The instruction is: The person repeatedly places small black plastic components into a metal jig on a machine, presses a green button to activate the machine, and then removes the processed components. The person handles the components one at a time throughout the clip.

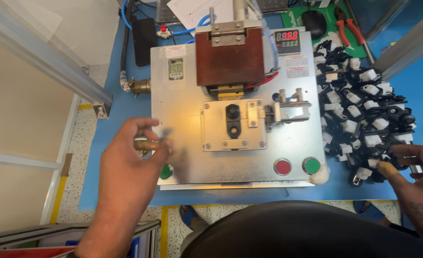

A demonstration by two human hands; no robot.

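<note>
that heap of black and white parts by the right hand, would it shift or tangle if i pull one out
Probably. The heap of black and white parts is loose and interlocked, so neighbours may drag along. The pieces look like small, stiff, light plastic. The right hand touches its near edge.

Base plate (187,143): brushed metal, glossy glare. Block (229,56): matt reddish-brown. Clips (364,119): black and white plastic, smooth. Counter (101,157): matt blue mat.

A heap of black-and-white plastic parts (364,114) lies right of the press, jumbled.
</note>
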